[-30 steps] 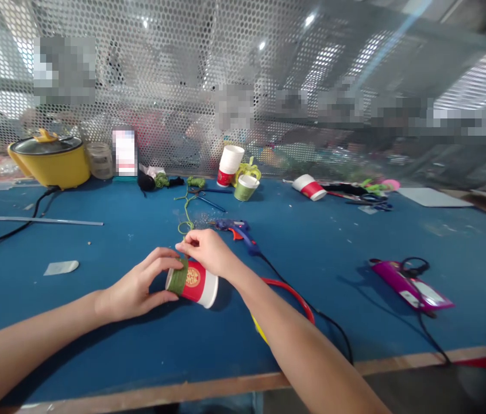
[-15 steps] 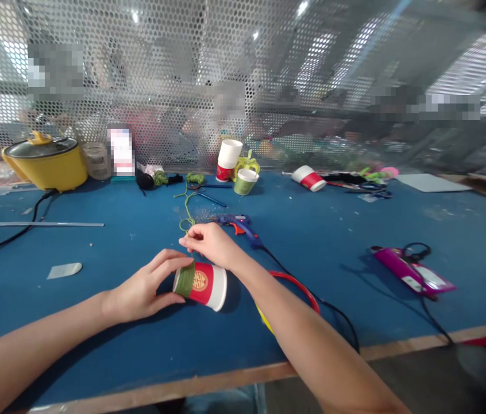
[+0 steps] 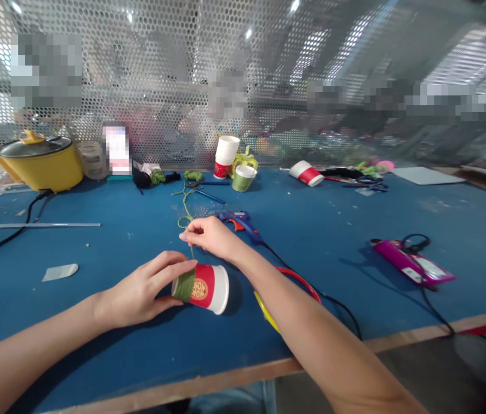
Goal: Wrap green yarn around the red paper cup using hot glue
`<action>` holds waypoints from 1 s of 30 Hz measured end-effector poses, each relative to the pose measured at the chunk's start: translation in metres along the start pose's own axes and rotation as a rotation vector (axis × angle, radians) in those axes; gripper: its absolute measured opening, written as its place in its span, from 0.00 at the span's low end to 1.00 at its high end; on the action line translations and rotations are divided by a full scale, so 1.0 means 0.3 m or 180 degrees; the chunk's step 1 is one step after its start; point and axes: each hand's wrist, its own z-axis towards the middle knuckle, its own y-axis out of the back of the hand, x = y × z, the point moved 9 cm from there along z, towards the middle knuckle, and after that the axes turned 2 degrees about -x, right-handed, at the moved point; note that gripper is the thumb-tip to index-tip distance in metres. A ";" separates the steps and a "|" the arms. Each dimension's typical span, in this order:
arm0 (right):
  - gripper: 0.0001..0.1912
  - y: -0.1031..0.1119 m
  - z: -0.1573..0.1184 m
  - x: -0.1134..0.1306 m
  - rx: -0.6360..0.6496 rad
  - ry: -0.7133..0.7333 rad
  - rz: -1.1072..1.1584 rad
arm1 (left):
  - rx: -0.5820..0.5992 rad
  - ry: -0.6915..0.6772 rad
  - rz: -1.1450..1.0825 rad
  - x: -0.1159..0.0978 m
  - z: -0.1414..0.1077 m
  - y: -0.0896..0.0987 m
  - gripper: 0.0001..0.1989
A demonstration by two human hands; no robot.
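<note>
A red and white paper cup (image 3: pixel 208 287) lies on its side, its base end wrapped in green yarn. My left hand (image 3: pixel 139 290) grips that wrapped end between thumb and fingers. Just beyond the cup, my right hand (image 3: pixel 208 237) pinches the green yarn (image 3: pixel 184 221), and a short taut length runs from its fingertips down to the cup. The rest of the strand trails loosely back toward a small green yarn bundle (image 3: pixel 192 175). Behind my right hand lies a blue glue gun (image 3: pixel 243 223) with a red trigger.
At the back stand stacked paper cups (image 3: pixel 227 152), a green-wrapped cup (image 3: pixel 244 178) and a yellow electric pot (image 3: pixel 40 164). Another red and white cup (image 3: pixel 306 173) lies on its side. A purple packet (image 3: pixel 413 261) and cords are at right; a glue stick (image 3: pixel 36 225) lies left.
The view has shifted slightly. My right hand has drawn a little farther from the cup, and more yarn shows between them. My left hand keeps hold of the cup.
</note>
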 end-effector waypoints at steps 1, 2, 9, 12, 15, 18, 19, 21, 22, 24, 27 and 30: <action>0.12 0.008 0.002 0.016 -0.0046 0.0052 0.0142 | 0.0004 -0.0012 0.0027 -0.005 0.000 0.001 0.25; 0.12 0.015 0.005 0.034 -0.0085 0.0109 0.0268 | 0.0009 -0.0014 0.0047 -0.008 0.000 0.001 0.25; 0.14 -0.004 0.060 0.094 -0.0088 0.0345 -0.0218 | 0.0040 0.0174 0.0073 -0.001 -0.004 0.000 0.26; 0.16 0.011 0.078 0.043 -0.0032 0.0079 -0.0665 | -0.0067 0.0199 0.0148 0.008 -0.010 0.011 0.24; 0.18 0.128 0.064 -0.005 -0.0340 -0.0218 -0.0879 | -0.0443 0.0281 0.0425 0.039 -0.014 0.052 0.22; 0.18 0.305 0.014 -0.039 -0.0936 -0.0460 -0.1155 | -0.0656 0.0458 0.0664 0.091 -0.018 0.078 0.20; 0.18 0.358 -0.007 -0.051 -0.1112 -0.0565 -0.1485 | -0.0679 0.0505 0.0734 0.108 -0.019 0.081 0.20; 0.18 0.429 -0.046 -0.089 -0.1241 -0.0868 -0.2318 | -0.0719 0.0545 0.0858 0.132 -0.020 0.084 0.19; 0.17 0.442 -0.061 -0.117 -0.1187 -0.1003 -0.2560 | -0.0705 0.0596 0.0866 0.144 -0.021 0.081 0.19; 0.15 0.431 -0.079 -0.178 -0.0939 -0.1172 -0.2737 | -0.0672 0.0684 0.0829 0.159 -0.023 0.075 0.19; 0.12 0.387 -0.089 -0.249 -0.0674 -0.1252 -0.2771 | -0.0639 0.0734 0.0729 0.162 -0.025 0.067 0.19; 0.09 0.374 -0.087 -0.281 -0.0719 -0.1335 -0.2802 | -0.0675 0.0715 0.0640 0.151 -0.026 0.068 0.19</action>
